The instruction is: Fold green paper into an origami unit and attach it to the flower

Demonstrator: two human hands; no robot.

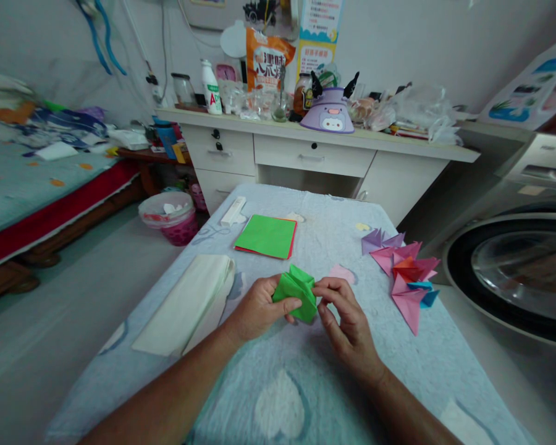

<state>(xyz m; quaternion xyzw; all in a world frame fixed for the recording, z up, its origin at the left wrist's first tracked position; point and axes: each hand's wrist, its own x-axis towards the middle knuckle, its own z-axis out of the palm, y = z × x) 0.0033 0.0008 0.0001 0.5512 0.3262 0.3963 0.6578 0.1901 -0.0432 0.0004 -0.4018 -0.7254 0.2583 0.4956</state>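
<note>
A folded green paper piece (296, 292) sits between both my hands above the light blue cloth on the table (306, 383). My left hand (257, 309) grips its left side, thumb on top and fingers under. My right hand (340, 312) pinches its right edge with thumb and fingertips. Beyond the hands lies a stack of square paper sheets (266, 236), green on top with red beneath. To the right sits a cluster of folded paper pieces (405, 275) in purple, pink, orange and blue.
A folded cream cloth (189, 303) lies left of my hands, a white box (233, 211) at the table's far left. A cluttered white desk (315, 148) stands behind, a bed (32, 185) at left, a washing machine (514, 272) at right, a pink bin (169, 217) on the floor.
</note>
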